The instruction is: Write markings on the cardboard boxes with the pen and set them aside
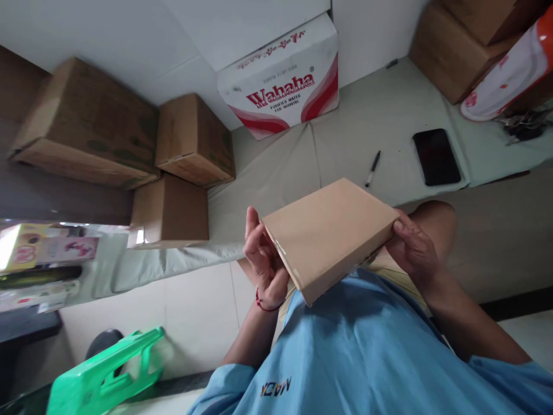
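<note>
Blue shirt (358, 351); beyond, shallow tan box (330, 230), plain-topped.

Dim light, wide-angle edge distortion.

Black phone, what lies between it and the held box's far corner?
In the head view, a pen lies between the phone and that corner of the cardboard box.

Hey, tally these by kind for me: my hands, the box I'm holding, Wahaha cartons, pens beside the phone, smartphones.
Hands: 2, left hand and right hand
Held cardboard box: 1
Wahaha carton: 1
Pen: 1
Black smartphone: 1
Total: 6
</note>
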`<state>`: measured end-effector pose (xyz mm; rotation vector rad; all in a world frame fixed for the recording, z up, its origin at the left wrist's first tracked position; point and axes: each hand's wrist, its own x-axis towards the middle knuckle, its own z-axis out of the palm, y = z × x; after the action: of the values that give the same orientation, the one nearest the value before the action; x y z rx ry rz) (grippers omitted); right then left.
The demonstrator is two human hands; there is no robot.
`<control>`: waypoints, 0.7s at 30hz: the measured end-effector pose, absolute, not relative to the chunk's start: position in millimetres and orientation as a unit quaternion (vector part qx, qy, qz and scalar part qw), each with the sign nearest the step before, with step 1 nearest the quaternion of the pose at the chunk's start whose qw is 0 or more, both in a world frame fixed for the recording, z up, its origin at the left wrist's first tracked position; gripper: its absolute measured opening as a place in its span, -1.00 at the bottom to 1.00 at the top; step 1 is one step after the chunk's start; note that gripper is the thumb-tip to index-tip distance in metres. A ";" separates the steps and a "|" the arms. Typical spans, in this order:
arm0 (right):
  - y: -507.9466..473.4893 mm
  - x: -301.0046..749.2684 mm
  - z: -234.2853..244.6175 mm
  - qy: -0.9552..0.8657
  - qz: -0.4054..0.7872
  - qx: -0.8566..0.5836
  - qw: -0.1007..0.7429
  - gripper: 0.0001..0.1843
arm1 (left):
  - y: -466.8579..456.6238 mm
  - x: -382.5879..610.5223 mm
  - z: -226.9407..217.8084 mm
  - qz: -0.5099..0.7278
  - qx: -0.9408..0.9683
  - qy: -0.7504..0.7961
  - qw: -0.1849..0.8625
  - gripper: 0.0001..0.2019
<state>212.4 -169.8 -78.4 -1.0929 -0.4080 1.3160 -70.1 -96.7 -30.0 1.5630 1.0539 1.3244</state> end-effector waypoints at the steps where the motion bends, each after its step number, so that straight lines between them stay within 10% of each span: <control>1: -169.0 212.3 -77.7 -0.186 0.576 -0.475 0.639 -0.59 | -97.5 -66.8 -31.7 0.533 0.589 0.431 0.428 -0.20; 12: -171.3 219.3 -84.9 -0.282 0.492 -0.461 0.682 -0.56 | -85.7 -74.2 -13.3 0.419 0.403 0.421 0.697 -0.15; 21: -165.1 201.5 -80.0 -0.233 0.543 -0.474 0.653 -0.43 | -83.9 -67.2 -32.4 0.469 0.545 0.376 0.584 -0.06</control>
<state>201.5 -165.1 -80.0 -1.0755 -0.5289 1.2311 -67.2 -83.9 -32.4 1.2723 0.8775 1.0955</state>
